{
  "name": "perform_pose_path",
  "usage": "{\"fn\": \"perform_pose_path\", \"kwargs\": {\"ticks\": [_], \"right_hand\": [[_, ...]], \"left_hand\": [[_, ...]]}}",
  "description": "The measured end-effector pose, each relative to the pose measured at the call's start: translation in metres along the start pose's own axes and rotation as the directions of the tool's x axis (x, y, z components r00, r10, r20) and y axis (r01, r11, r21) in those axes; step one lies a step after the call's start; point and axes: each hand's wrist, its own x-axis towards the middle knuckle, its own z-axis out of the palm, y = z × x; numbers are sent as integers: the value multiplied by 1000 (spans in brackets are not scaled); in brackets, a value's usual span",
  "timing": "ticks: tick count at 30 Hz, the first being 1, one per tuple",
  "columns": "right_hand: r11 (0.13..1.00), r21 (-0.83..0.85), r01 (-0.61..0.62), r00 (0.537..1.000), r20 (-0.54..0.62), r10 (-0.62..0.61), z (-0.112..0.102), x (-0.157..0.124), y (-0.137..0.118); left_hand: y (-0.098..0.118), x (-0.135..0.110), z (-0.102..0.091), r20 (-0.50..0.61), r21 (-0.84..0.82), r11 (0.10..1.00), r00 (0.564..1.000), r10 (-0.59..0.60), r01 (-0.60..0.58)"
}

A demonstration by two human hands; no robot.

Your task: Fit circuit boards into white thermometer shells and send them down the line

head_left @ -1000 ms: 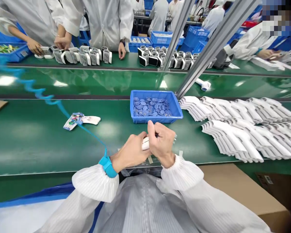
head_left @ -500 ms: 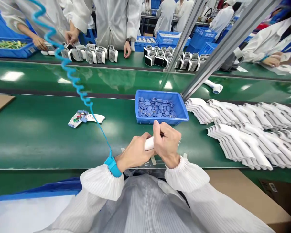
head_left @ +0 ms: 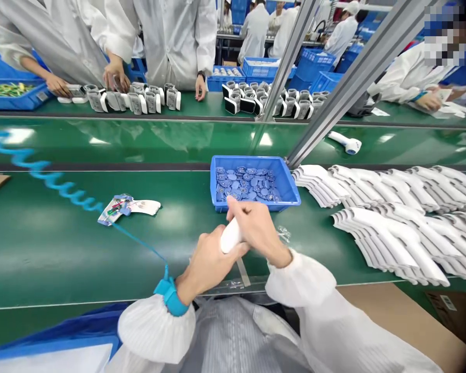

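Observation:
My left hand (head_left: 209,264) is wrapped round a white plastic housing shell (head_left: 231,235), smooth and curved like the stacked shells to the right. Over its far end my right hand (head_left: 252,225) is closed, thumb pointing up and away from me; both hands hide much of the piece. Just beyond them stands a blue bin (head_left: 291,189) holding many small blue oval parts (head_left: 248,181). To the left on the green bench lies an opened white device half (head_left: 145,207) with wires and a circuit board (head_left: 118,207). A blue wrist strap (head_left: 171,296) circles my left wrist.
Rows of white shells (head_left: 396,238) lie nested on the right. A handheld thermometer-like device (head_left: 347,142) rests on the green belt beyond. A metal post (head_left: 334,77) rises behind the bin. The coiled blue cord (head_left: 62,184) crosses the left side. Co-workers' hands (head_left: 116,75) handle grey-white units opposite.
My right hand has turned over the shell, and more of its white surface shows. The coiled cord has swung left and down. The view has shifted slightly.

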Motion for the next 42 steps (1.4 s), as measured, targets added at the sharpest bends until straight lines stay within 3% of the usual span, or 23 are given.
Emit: {"fn": "perform_pose_path", "kwargs": {"ticks": [3,6,8,10,12,13,15,18,19,21,23,27,30,32,34,36,37,39,42], "right_hand": [[998,-44,45,995,88,-41,-10,47,17],[986,-112,120,980,174,-100,1,90,28],[975,-154,162,958,263,-118,14,108,28],[965,-194,179,942,316,-111,24,117,25],[959,-218,180,940,325,-103,25,119,21],[959,-219,181,943,317,-105,22,118,21],[963,-197,182,952,279,-123,10,113,22],[974,-129,185,969,191,-159,-16,91,27],[977,-106,184,972,165,-165,-24,80,29],[981,-63,185,975,136,-175,-37,53,28],[978,13,207,969,138,-207,-45,23,24],[944,237,229,947,170,-272,-44,-29,13],[898,437,50,985,125,-116,-32,-49,9],[733,666,-136,989,136,60,-23,-55,10],[463,842,-278,959,218,181,-15,-58,12],[259,904,-340,929,282,238,-12,-60,17],[217,908,-357,919,300,257,-13,-61,20],[215,895,-392,902,327,283,-17,-61,27],[300,847,-439,880,337,335,-27,-61,39]], "left_hand": [[-3,-9,-35,2,91,995,999,-46,45],[-6,-13,-51,-81,269,963,997,13,9],[-4,-10,-47,-83,479,876,991,108,-55],[2,-6,-37,47,676,718,982,185,-167],[6,-3,-29,178,747,611,964,199,-264],[7,-3,-27,188,742,615,963,192,-268],[4,-6,-30,97,652,740,986,133,-163],[-5,-13,-43,-94,235,970,995,-43,64],[-7,-14,-46,-131,54,992,986,-107,115],[-8,-15,-49,-148,-264,946,961,-231,187],[-3,-12,-45,-113,-428,875,947,-300,226],[12,-1,-23,-97,-421,901,983,-155,100],[19,7,-3,-10,-487,870,995,-95,78],[22,9,9,43,-556,823,993,-109,114],[23,8,15,75,-586,796,988,-135,153],[23,5,15,101,-579,792,981,-164,192],[23,2,13,114,-557,805,979,-169,204],[22,-3,2,106,-462,869,984,-143,176],[21,-10,-19,37,-186,982,999,-39,45]]}}
